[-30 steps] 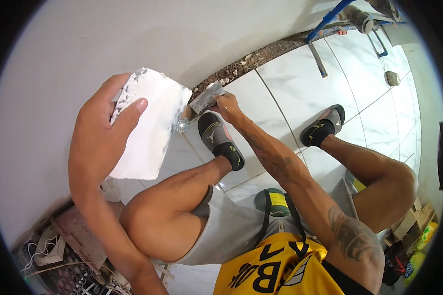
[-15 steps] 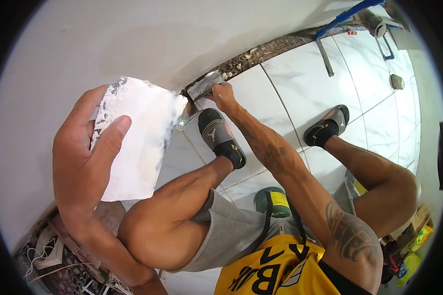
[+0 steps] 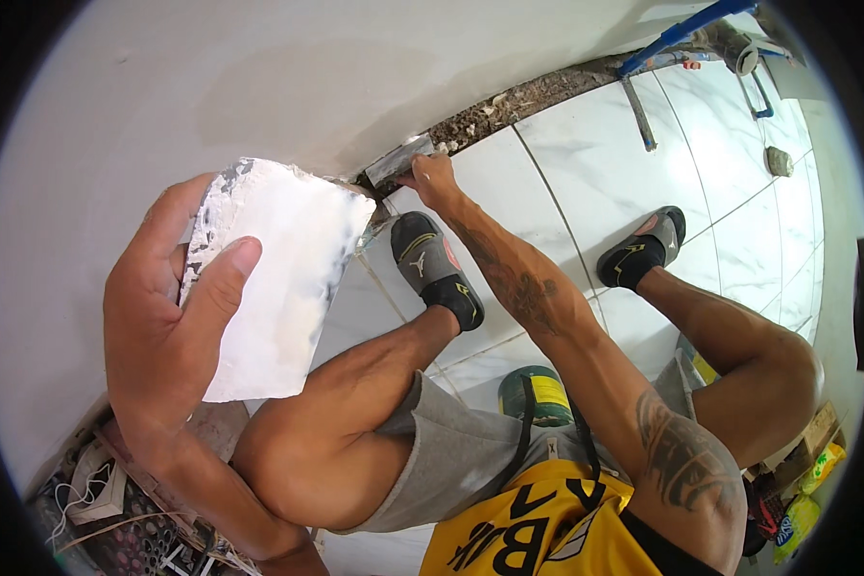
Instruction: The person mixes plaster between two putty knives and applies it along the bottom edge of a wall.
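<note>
My left hand (image 3: 158,317) grips a flat board (image 3: 278,288) by its left edge, thumb across its face. The board is coated with smooth white paste, crusted and ragged along the upper left edge. My right hand (image 3: 434,182) is closed around a wide metal putty knife (image 3: 398,161), its handle mostly hidden by the fingers. The blade lies low against the foot of the pale wall (image 3: 259,67), at the end of a rough, unfinished strip (image 3: 518,101) between wall and floor. Small white crumbs sit beside the blade.
My sandalled feet stand on white marbled tiles (image 3: 509,202). Between my legs is a green container (image 3: 536,398) with a yellow label. Blue pipes (image 3: 682,36) and a stone-like lump (image 3: 779,161) are at far right. Lower left holds a crate with cables (image 3: 134,528); lower right, bright packets (image 3: 797,528).
The putty knife's blade has turned slightly and shows more of its flat face along the wall's foot. The coated board has shifted a little right and down, still held in my left hand.
</note>
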`<state>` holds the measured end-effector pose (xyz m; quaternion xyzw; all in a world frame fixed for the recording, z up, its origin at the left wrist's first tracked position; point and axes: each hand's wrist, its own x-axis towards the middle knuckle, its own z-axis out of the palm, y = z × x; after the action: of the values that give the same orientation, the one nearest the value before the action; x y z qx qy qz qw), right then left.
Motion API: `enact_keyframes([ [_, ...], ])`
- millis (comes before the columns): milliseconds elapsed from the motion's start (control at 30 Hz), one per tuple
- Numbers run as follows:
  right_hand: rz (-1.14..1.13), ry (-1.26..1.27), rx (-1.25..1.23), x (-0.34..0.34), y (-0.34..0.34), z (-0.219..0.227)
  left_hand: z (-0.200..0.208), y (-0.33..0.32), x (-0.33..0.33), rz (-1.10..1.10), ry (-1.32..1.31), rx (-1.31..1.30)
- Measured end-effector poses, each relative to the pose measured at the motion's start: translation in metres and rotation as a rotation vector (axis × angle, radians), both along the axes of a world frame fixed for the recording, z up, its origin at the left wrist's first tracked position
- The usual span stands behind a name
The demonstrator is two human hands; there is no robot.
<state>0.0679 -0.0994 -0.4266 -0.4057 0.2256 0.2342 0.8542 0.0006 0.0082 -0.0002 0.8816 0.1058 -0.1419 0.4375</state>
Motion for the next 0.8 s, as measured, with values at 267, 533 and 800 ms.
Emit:
enact_keyframes([
  [267,-0.198,0.004,0.161,0.011,0.023,0.018,0.004,0.003,-0.002,-0.047,0.040,0.053],
  [533,0.615,-1.102,-1.294,0.027,-0.009,0.032,0.003,0.001,0.001,-0.084,0.028,0.041],
  [800,-0.066,-0.007,-0.040,-0.003,0.000,0.092,0.003,0.001,0.003,-0.072,0.030,0.164],
])
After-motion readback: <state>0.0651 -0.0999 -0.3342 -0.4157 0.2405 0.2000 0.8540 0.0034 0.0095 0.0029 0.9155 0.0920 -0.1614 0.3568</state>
